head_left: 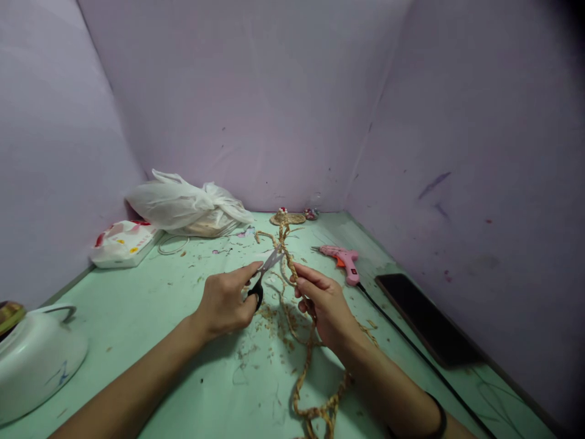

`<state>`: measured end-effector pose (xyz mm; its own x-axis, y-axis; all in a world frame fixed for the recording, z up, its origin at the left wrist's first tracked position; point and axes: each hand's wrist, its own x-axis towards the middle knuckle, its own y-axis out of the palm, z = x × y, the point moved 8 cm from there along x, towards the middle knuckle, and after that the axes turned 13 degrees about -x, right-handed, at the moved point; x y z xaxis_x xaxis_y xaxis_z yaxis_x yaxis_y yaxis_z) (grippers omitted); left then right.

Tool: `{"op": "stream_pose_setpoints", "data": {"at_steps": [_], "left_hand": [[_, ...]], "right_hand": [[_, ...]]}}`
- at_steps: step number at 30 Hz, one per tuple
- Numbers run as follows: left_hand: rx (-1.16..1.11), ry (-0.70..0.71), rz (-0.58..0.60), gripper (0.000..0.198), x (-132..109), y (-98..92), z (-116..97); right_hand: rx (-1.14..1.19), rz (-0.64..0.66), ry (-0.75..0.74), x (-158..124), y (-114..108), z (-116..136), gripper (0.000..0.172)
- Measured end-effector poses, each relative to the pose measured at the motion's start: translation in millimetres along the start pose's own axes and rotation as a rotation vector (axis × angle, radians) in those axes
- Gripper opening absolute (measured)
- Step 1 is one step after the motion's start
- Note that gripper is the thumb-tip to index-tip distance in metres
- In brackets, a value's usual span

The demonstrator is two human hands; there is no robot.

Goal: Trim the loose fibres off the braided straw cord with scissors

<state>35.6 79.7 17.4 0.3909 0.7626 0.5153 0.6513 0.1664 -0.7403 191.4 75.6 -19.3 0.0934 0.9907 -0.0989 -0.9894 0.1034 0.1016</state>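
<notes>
My left hand (228, 302) is closed on a pair of scissors (271, 261) with black handles, fingers through the loops. The blades point away and to the right, and their tips meet a braided straw cord (289, 259). My right hand (322, 299) pinches that cord between thumb and fingers just below the blades. Loose strands stick out at the cord's far end. Below my right hand the rest of the braid hangs down and lies in loops toward the near edge. Whether the blades are parted around a strand is too small to tell.
A pink glue gun (345, 259) with a black cable and a dark phone (425, 317) lie right. Behind are a small woven piece (292, 218) and a white plastic bag (187, 201). A tissue pack (125, 244) and white pot-like object (41, 360) stand left. Straw scraps litter the green table (183, 378).
</notes>
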Motion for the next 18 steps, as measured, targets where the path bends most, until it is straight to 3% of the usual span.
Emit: {"op": "stream_pose_setpoints", "data": {"at_steps": [8,13,18], "left_hand": [[0.277,0.033,0.070,0.054,-4,9.4,-4],[0.151,0.001,0.055,0.052,-2,9.6,0],[-0.078,-0.166,-0.035,0.047,1,1.5,19]], "right_hand": [[0.100,0.064,0.044,-2,6,-3,0.034],[0.203,0.168,0.024,-3,15,-1,0.034],[0.239,0.163,0.042,-3,15,-1,0.030]]}}
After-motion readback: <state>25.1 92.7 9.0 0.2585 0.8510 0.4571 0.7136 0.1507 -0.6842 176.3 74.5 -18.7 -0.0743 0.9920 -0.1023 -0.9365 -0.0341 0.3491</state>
